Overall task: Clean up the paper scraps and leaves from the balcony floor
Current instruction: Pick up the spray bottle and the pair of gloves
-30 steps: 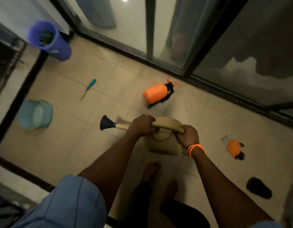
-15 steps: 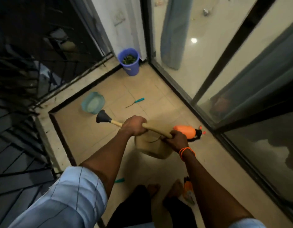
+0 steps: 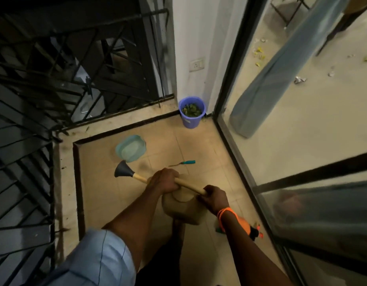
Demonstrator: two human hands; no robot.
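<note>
Beige watering can [image 3: 182, 205] at frame centre, left hand [image 3: 164, 180] and right hand [image 3: 214, 198] gripping its spout and handle, leaf-filled blue bucket [image 3: 191, 112] in the floor's upper corner.

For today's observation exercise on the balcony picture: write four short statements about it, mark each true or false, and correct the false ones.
1. Both hands grip the watering can: the left hand and the right hand. True.
2. The purple bucket in the corner is empty. False: it holds green leaves.
3. The screwdriver lies inside the teal tub. False: it lies on the floor tiles beside the tub.
4. An orange band sits on the right wrist. True.
</note>
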